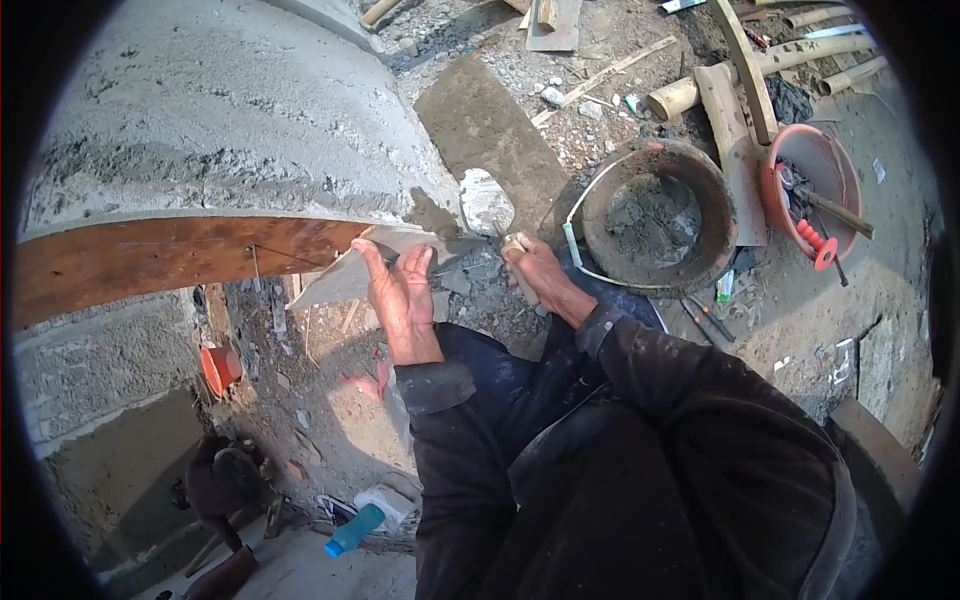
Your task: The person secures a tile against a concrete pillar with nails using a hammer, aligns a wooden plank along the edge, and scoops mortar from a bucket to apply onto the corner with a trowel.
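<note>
Along the lower edge of the concrete (260, 150), the thin board (335, 283) is touched by the left hand (405, 302), fingers spread open; the trowel (487, 203) is gripped by the right hand (540, 272), fingers closed. Ideally, the board should be pressed flush, the blade held nearly flat.

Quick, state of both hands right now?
Left hand: open, fingers against the board.
Right hand: closed, holding the trowel.
</note>
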The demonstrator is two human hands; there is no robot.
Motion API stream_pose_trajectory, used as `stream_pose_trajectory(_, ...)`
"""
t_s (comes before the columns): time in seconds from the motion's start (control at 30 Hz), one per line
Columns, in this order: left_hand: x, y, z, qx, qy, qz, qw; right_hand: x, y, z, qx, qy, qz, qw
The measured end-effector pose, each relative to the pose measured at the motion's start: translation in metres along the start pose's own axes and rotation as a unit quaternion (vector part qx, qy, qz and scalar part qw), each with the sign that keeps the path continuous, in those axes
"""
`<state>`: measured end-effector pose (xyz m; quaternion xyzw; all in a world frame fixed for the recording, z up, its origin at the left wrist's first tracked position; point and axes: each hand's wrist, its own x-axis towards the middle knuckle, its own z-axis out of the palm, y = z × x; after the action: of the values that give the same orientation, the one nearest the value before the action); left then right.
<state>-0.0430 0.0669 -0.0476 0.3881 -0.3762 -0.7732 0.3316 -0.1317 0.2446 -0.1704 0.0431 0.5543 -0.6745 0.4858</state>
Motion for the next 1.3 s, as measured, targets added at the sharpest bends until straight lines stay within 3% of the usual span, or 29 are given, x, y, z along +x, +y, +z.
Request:
stream_pose_trajectory(0.13,0.002,0.002,0.0,-0.022,0.002,-0.013,1.0,-0.071,-0.058,-0.022,-0.021,0.022,-0.093,0.995)
stream_pose_trajectory(0.17,0.001,0.001,0.001,-0.028,0.002,-0.023,0.999,-0.085,-0.067,-0.035,-0.123,0.081,-0.193,0.97)
stream_pose_trajectory(0.3,0.003,0.002,-0.004,-0.018,0.01,-0.016,1.0,-0.155,-0.122,-0.11,-0.384,0.197,-0.348,0.832)
stream_pose_trajectory(0.37,0.004,0.001,-0.001,-0.007,0.019,-0.023,1.0,-0.182,-0.145,-0.156,-0.565,0.236,-0.285,0.738)
stream_pose_trajectory(0.43,0.007,0.0,-0.003,-0.017,0.015,-0.021,1.0,-0.19,-0.161,-0.199,-0.664,0.224,-0.184,0.689)
stream_pose_trajectory(0.47,0.008,-0.001,-0.004,-0.022,0.012,-0.019,0.999,-0.187,-0.167,-0.21,-0.665,0.226,-0.186,0.687)
stream_pose_trajectory(0.53,0.009,-0.002,-0.002,-0.033,0.026,-0.024,0.999,-0.172,-0.171,-0.227,-0.755,0.192,-0.074,0.622)
stream_pose_trajectory(0.57,0.01,-0.002,-0.002,-0.041,0.043,-0.029,0.998,-0.154,-0.155,-0.241,-0.757,0.194,-0.079,0.62)
stream_pose_trajectory(0.63,0.017,-0.007,-0.01,-0.04,0.038,-0.027,0.998,-0.111,-0.108,-0.267,-0.798,0.147,-0.262,0.522)
stream_pose_trajectory(0.67,0.019,-0.008,-0.011,-0.035,0.034,-0.029,0.998,-0.107,-0.099,-0.257,-0.799,0.148,-0.265,0.519)
stream_pose_trajectory(0.73,0.008,-0.003,0.002,-0.032,0.043,-0.01,0.999,-0.101,-0.085,-0.225,-0.793,0.064,-0.128,0.592)
stream_pose_trajectory(0.77,0.004,0.0,0.005,-0.023,0.07,-0.027,0.997,-0.107,-0.08,-0.224,-0.792,0.06,-0.129,0.594)
stream_pose_trajectory(0.8,0.002,0.001,0.01,-0.018,0.095,-0.042,0.994,-0.114,-0.083,-0.233,-0.749,0.071,-0.135,0.645)
stream_pose_trajectory(0.83,-0.002,0.0,0.008,-0.004,0.047,-0.01,0.999,-0.122,-0.092,-0.238,-0.703,0.082,-0.141,0.693)
stream_pose_trajectory(0.87,-0.004,-0.002,0.01,0.0,0.049,-0.01,0.999,-0.133,-0.095,-0.242,-0.7,0.079,-0.14,0.696)
stream_pose_trajectory(0.97,-0.007,0.0,0.01,-0.019,0.029,0.005,0.999,-0.171,-0.125,-0.218,-0.536,0.001,-0.144,0.832)
stream_pose_trajectory(1.03,-0.002,-0.001,0.002,-0.035,0.012,-0.006,0.999,-0.197,-0.131,-0.198,-0.478,-0.02,-0.124,0.869)
stream_pose_trajectory(1.1,0.002,-0.002,-0.002,-0.028,0.005,-0.003,1.0,-0.213,-0.13,-0.175,-0.262,0.008,-0.161,0.952)
stream_pose_trajectory(1.27,0.008,-0.007,-0.012,-0.051,0.015,-0.028,0.998,-0.191,-0.126,-0.12,-0.161,0.085,-0.253,0.95)
stream_pose_trajectory(1.3,0.009,-0.006,-0.011,-0.053,0.027,-0.03,0.998,-0.172,-0.117,-0.106,-0.222,0.154,-0.34,0.901)
